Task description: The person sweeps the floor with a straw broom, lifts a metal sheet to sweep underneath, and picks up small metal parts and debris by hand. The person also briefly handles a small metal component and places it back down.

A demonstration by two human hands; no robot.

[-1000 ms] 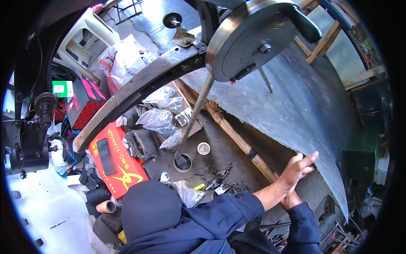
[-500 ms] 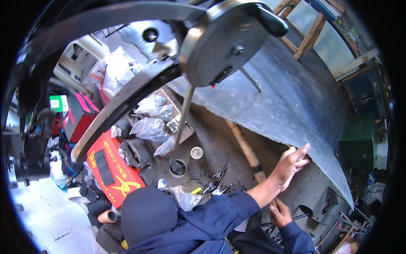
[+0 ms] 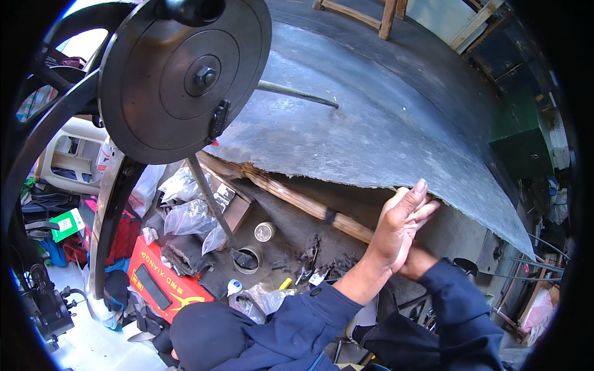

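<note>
A large grey sheet [image 3: 371,148] with a ragged front edge spreads across the upper right. My left hand [image 3: 399,226] holds that edge, its thumb pointing up against the sheet and the other fingers bent beside it. Behind my left wrist is my right hand [image 3: 419,261], closed around the near end of a wooden stick [image 3: 291,193]. Its fingers are mostly hidden. The stick has a black band and slants up to the left beneath the sheet's edge.
A machine with a round metal wheel [image 3: 167,86] stands at the upper left; its thin rod [image 3: 297,93] reaches over the sheet. Below lie plastic bags [image 3: 189,216], a red box [image 3: 145,272], a round tin [image 3: 265,232] and a pot [image 3: 247,260]. A green cabinet [image 3: 520,148] stands right.
The view has shifted, bringing the wheel lower and further left. The stick now lies flatter, its far end raised against the sheet's edge. My right hand has moved up behind my left wrist.
</note>
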